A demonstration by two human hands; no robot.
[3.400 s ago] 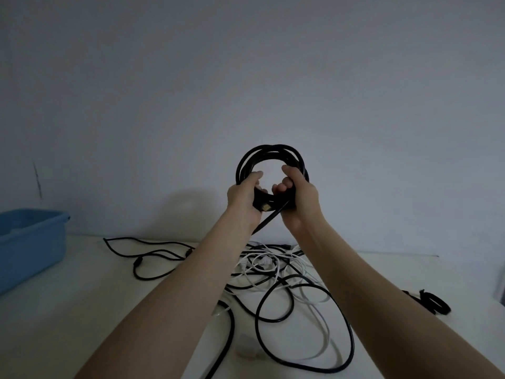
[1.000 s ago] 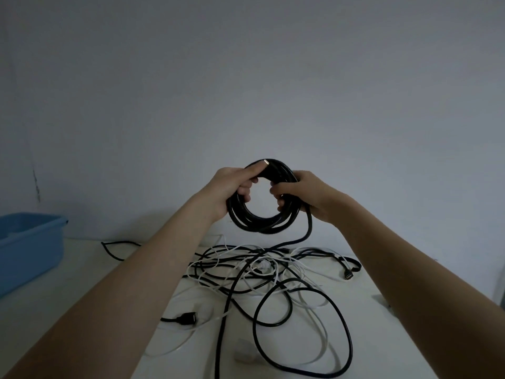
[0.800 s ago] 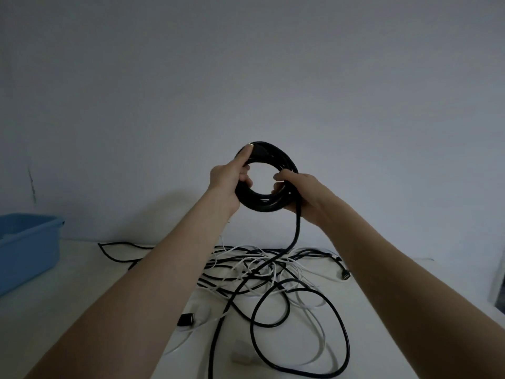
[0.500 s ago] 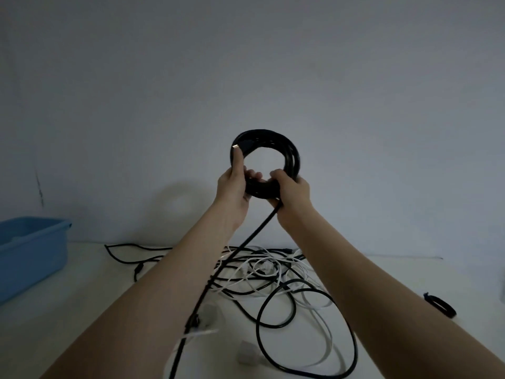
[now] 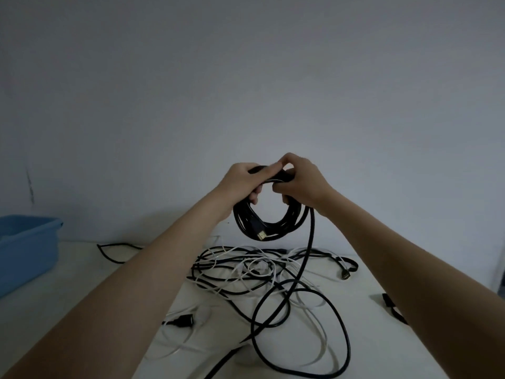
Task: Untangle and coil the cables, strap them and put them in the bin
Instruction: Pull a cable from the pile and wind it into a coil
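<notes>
— Centrally, what do the hands hold?

— I see both raised above the worktop [image 5: 410, 348], clamped on one black cable coil [image 5: 269, 222]. The left hand [image 5: 243, 184] grips the coil's upper left arc, fingers curled through the opening and thumb laid along the top. The right hand [image 5: 303, 181] grips the upper right arc, its fingertips pinching the top strands just beside the left thumb. The coil hangs roughly upright below the two hands, in front of the grey wall [image 5: 246, 77].

— Any loose ends?

— I note a gold-tipped connector [image 5: 261, 236] showing at the coil's lower edge. An uncoiled tail [image 5: 310, 247] drops from under the right hand to the worktop and joins a large black loop [image 5: 338, 337] lying there.

— And the remaining cables?

— I see a tangle of black and white cables [image 5: 246, 272] resting on the worktop below the coil. A black plug [image 5: 181, 321] lies beside the left forearm; another connector [image 5: 345, 276] lies at the tangle's right edge. A black strap [image 5: 393, 310] sits near the right forearm.

— The bin?

— I find the blue bin [image 5: 24, 250] at the far left, well apart from the coil.
</notes>
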